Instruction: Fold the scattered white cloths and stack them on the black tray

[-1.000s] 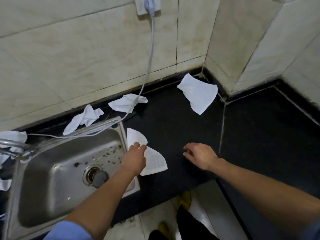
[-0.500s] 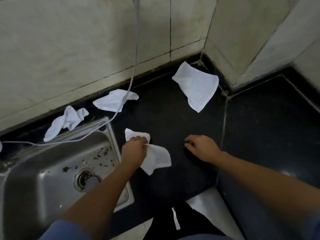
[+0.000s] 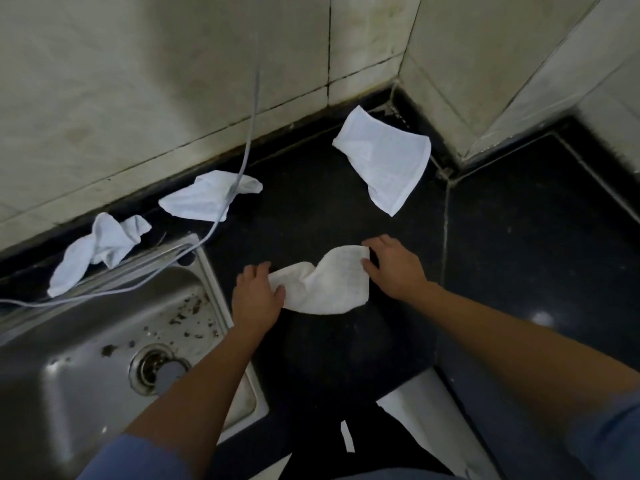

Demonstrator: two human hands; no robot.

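A crumpled cloth (image 3: pixel 93 251) lies on the black counter (image 3: pixel 519 237) behind the steel sink (image 3: pixel 69 375). Next along, a rumpled cloth (image 3: pixel 204 199) sits under a grey cable (image 3: pixel 242 161). The left hand (image 3: pixel 256 296) grips the left edge of the middle cloth (image 3: pixel 329 285), which lies bunched on the counter; the right hand (image 3: pixel 394 268) pinches its right edge. A flatter cloth (image 3: pixel 384 161) lies near the wall corner.

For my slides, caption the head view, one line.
Left hand and right hand hold a white cloth on a black counter by a sink; three more cloths nearby.
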